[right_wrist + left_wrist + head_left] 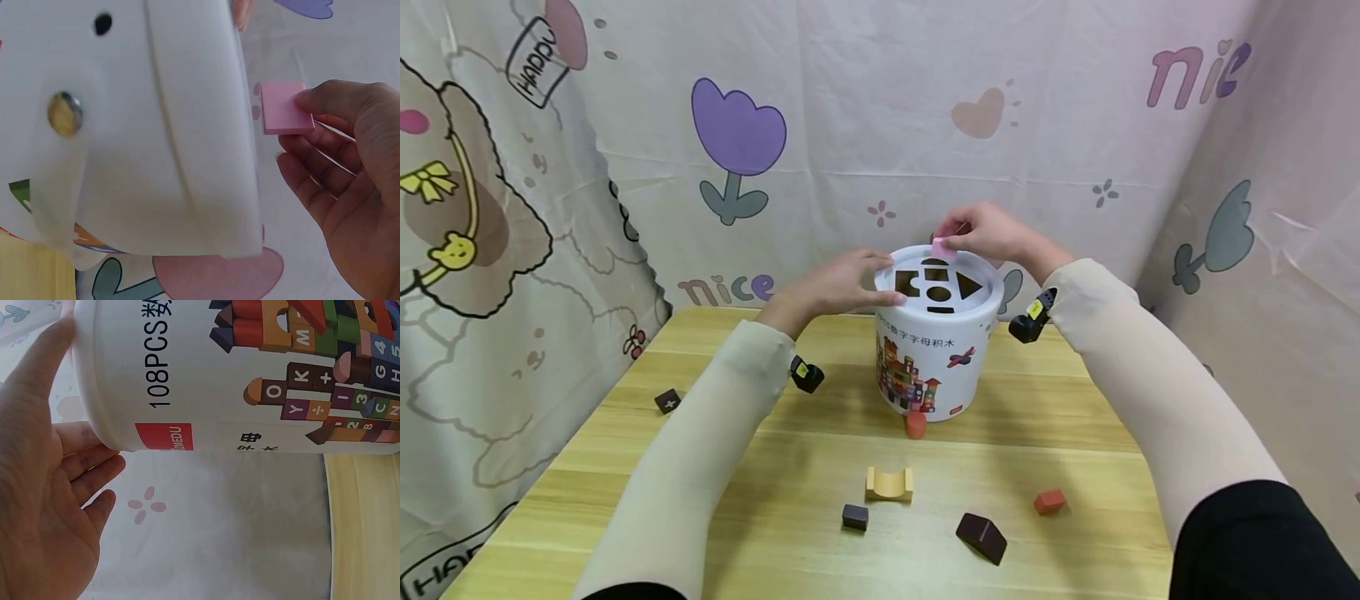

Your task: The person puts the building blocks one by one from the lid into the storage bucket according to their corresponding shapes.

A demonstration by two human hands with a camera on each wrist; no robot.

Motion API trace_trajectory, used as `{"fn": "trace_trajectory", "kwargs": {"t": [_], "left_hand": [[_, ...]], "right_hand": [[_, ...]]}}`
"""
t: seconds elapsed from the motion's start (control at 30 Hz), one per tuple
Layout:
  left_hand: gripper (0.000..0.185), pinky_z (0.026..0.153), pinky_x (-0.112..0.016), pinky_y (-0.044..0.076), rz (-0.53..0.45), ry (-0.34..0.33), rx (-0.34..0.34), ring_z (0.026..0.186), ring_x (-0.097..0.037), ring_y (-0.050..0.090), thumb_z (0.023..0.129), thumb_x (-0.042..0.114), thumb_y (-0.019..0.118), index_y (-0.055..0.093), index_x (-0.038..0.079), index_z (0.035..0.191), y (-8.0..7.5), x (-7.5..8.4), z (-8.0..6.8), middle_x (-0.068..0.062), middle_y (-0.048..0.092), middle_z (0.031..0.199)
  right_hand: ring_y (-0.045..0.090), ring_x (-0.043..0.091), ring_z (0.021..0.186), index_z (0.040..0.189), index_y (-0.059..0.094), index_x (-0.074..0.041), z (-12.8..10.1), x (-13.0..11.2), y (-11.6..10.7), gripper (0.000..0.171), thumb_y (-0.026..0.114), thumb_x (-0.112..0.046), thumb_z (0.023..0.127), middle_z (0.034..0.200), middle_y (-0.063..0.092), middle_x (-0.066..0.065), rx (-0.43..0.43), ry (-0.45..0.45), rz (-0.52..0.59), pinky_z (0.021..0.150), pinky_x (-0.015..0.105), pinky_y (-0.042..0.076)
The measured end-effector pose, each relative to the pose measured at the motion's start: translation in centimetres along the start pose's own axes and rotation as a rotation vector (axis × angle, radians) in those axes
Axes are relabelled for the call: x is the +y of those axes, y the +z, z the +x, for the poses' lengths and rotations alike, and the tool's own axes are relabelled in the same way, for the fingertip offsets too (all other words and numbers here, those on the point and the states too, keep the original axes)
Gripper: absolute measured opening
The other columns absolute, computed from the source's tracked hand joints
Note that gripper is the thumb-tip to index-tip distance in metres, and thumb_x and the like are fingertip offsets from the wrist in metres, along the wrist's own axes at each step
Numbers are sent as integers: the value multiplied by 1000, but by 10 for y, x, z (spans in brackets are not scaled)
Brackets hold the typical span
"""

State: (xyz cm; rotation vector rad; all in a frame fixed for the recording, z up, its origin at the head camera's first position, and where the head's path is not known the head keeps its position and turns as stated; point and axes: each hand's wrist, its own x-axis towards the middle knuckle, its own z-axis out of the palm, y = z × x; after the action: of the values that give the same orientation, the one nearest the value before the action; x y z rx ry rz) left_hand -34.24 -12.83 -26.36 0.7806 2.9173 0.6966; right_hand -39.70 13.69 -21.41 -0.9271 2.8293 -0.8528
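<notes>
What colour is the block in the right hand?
Plain pink; the block shows best in the right wrist view, pinched by the right hand.

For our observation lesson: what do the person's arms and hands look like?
The left hand and right hand are bare. Cream sleeves have wrinkled cuffs, with black fabric higher up. Near each cuff sits a small black device marked with yellow.

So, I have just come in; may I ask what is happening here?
A person's right hand pinches a pink block just above the far side of the lid on a white bucket. The lid has shaped holes, and the pink block is not inside any of them. The left hand rests on the bucket's rim. On the table lie a red cylinder close in front of the bucket, a yellow curved block, a red block and three dark blocks.
</notes>
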Motion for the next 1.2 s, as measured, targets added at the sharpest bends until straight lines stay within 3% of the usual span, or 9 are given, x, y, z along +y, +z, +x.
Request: {"fn": "trace_trajectory", "kwargs": {"t": [0.8, 1.03, 1.2], "left_hand": [[94, 110, -49, 34, 15, 26, 4, 135, -30, 38, 82, 68, 63, 37, 10, 151, 0, 1, -1, -11, 35, 153], [93, 111, -50, 33, 18, 0, -4, 137, -30, 35, 82, 68, 63, 36, 12, 152, 0, 1, 0, -10, 32, 155], [93, 110, -50, 34, 20, -2, -2, 137, -30, 36, 83, 67, 63, 36, 12, 152, 0, 0, 0, -10, 32, 155]], "right_hand": [[61, 24, 96, 109, 71, -9, 16, 8, 15, 17, 66, -16, 94, 102, 69, 9, -42, -21, -44, 88, 38, 49], [62, 22, 88, 105, 73, -12, 16, 6, 22, 16, 68, -21, 93, 95, 69, 5, -33, -39, -113, 79, 35, 51], [62, 23, 91, 108, 72, -11, 15, 4, 23, 19, 67, -22, 93, 99, 70, 6, -26, -48, -180, 82, 37, 49]]}}
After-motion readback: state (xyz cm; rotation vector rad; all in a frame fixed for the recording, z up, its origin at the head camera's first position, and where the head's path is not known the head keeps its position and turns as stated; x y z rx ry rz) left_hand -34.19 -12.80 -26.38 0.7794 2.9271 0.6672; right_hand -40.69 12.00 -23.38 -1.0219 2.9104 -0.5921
